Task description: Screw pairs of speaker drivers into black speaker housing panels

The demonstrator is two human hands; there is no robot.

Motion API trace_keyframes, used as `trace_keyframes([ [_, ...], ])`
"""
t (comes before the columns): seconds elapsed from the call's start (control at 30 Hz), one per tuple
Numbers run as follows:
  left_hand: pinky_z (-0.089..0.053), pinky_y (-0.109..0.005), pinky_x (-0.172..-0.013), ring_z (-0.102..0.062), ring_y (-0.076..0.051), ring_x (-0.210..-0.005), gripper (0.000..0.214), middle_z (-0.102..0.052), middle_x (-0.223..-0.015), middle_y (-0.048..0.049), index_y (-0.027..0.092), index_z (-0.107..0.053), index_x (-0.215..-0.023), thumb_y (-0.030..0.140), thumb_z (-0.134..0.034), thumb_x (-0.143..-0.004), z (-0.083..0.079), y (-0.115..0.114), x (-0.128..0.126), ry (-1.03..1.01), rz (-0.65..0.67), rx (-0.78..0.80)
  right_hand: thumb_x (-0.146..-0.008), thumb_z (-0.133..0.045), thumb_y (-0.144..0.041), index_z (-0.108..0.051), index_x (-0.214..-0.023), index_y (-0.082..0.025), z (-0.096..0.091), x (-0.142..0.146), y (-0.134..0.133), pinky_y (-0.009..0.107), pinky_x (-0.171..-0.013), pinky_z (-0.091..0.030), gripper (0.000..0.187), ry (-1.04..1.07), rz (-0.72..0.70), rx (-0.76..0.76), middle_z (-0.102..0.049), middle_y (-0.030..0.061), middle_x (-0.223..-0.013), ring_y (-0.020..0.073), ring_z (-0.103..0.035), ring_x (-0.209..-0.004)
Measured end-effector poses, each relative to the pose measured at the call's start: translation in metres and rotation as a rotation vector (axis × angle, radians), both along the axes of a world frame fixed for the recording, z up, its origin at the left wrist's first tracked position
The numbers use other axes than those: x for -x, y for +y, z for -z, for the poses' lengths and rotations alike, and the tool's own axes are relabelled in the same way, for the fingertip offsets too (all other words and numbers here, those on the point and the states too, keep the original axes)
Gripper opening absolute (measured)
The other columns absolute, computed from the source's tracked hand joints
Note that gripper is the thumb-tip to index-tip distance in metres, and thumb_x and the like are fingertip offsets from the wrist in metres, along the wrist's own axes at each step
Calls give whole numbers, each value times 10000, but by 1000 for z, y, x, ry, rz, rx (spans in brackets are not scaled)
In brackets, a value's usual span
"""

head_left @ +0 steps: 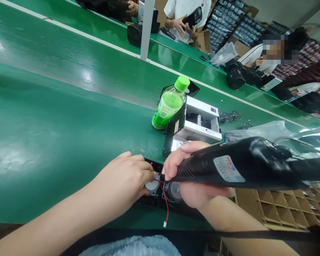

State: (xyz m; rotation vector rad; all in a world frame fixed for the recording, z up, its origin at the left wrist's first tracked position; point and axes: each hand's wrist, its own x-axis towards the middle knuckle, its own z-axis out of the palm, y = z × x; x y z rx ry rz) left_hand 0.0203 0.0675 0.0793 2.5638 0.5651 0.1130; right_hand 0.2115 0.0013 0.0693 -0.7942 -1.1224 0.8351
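Right hand (194, 181) clenched around electric screwdriver (245, 167), left fingers (141, 165) pressing silver motor (151, 185); loose red wire (164, 204) at risk if driver slips.

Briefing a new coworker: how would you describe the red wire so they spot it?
On the green bench, find the black panel holding two metal discs. The red wire droops from between them past the panel's edge, ending in a white plug.
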Motion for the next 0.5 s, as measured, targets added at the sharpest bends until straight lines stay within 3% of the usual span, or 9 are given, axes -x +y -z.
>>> trace_keyframes([
  [0.3,-337,-410,-765,-718,-262,-1017,171,-821,-1071,28,260,-796,-1011,251,-916,-889,-5,-1,-2,92,3,-16,-869,-724,-823,-647,-1257,-299,0,7,-7,382,-620,-620,656,-16,97,-41,-715,-29,-757,188,-670,-596],
  [0.4,-346,-414,-777,-724,-259,-1031,224,-823,-1093,38,280,-805,-1069,252,-925,-883,-2,-2,0,74,-8,-30,-927,-704,-768,-639,-1281,-300,-22,2,-9,366,-610,-622,591,4,119,-1,-721,-29,-799,181,-686,-612],
  [0.5,-373,-427,-835,-736,-253,-1078,304,-829,-1190,58,303,-807,-1150,233,-928,-880,4,-4,3,32,-17,-45,-978,-569,-813,-645,-1294,-307,-60,-17,-13,316,-477,-546,601,91,269,4,-696,-45,-711,169,-617,-503],
])
